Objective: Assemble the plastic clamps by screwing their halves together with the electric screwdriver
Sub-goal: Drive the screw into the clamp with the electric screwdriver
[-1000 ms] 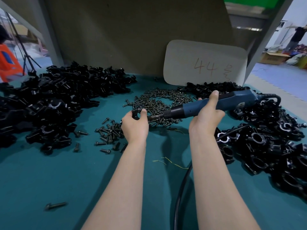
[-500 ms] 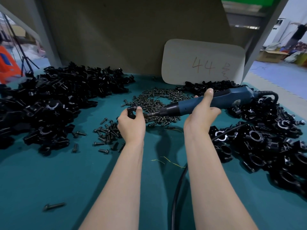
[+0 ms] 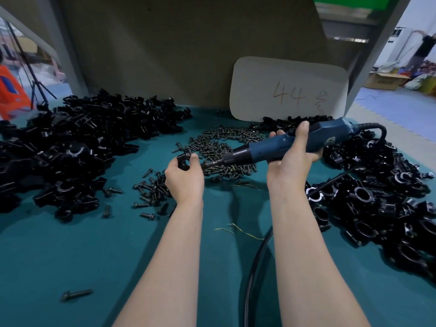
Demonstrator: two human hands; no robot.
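My left hand (image 3: 184,177) pinches a small black plastic clamp (image 3: 184,159) above the green table. My right hand (image 3: 291,161) grips the blue electric screwdriver (image 3: 295,143), which lies almost level and points left. Its black tip (image 3: 206,164) reaches the clamp's right side by my left thumb. A heap of dark screws (image 3: 224,147) lies behind the hands, and a smaller scatter of screws (image 3: 151,192) sits left of my left wrist.
A big pile of black clamp halves (image 3: 70,149) covers the left of the table. Another pile of black clamps (image 3: 377,197) fills the right. The screwdriver's black cable (image 3: 253,267) runs down between my forearms. A white card marked 44 (image 3: 287,90) leans on the back board. One lone screw (image 3: 75,295) lies front left.
Both hands have drifted slightly left together with the clamp and screwdriver. The grips are the same, with the tip still at the clamp.
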